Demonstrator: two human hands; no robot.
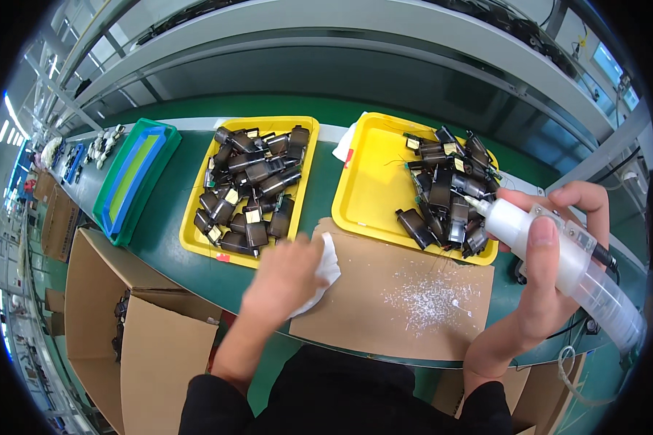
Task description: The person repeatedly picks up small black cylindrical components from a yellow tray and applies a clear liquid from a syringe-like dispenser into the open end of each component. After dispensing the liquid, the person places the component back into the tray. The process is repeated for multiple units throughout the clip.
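Observation:
My right hand (540, 272) is wrapped round a glue dispensing syringe (540, 246) with a white body and a clear barrel. Its thin nozzle points left, over the right yellow tray (366, 177). Dark, translucent plastic housings with small cylinders (442, 188) lie piled in that tray's right part. My left hand (283, 279) is slightly blurred at the near edge of the left yellow tray (192, 235), which is heaped with similar dark parts (257, 170). Its fingers bend downward, and what they hold, if anything, is hidden. Beside them lies a crumpled white cloth (329, 264).
A cardboard sheet (363, 304) on the green bench carries scattered white flecks (435, 301). Nested green and blue trays (112, 203) stand at the left. An open cardboard box (163, 355) sits below the bench's left edge. A clear hose (577, 388) hangs at the right.

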